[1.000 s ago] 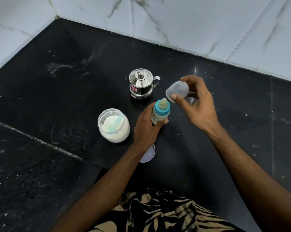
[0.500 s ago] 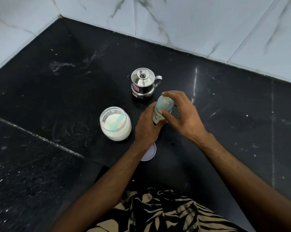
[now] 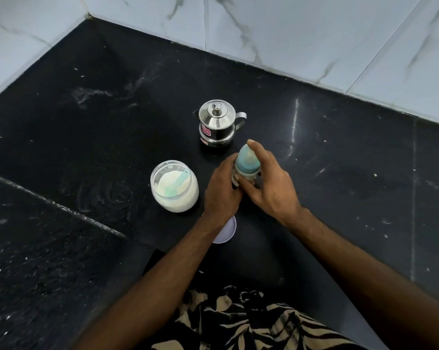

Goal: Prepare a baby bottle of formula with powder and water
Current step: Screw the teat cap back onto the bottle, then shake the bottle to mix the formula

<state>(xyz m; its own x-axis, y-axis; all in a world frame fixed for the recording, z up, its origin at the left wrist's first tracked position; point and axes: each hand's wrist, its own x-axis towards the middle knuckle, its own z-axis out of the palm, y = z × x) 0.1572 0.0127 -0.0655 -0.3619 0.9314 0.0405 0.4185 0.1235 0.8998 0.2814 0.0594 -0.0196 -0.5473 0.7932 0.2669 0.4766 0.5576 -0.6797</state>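
A small baby bottle with a blue collar stands upright on the black counter, its clear cap on over the teat. My left hand grips the bottle's body from the left. My right hand is curled round the cap and collar from the right, index finger over the top. An open clear jar of white formula powder with a green scoop in it stands to the left of the hands. A lidded steel water pot stands behind the bottle.
The jar's white lid lies flat under my left wrist. Marble-tiled walls bound the counter at the back and left. A seam crosses the black counter at the left. Patterned cloth shows at the bottom.
One second ago my right hand held the clear cap in the air beside the bottle. It has brought the cap down onto the bottle's top and stays on it. My left hand has kept its grip.
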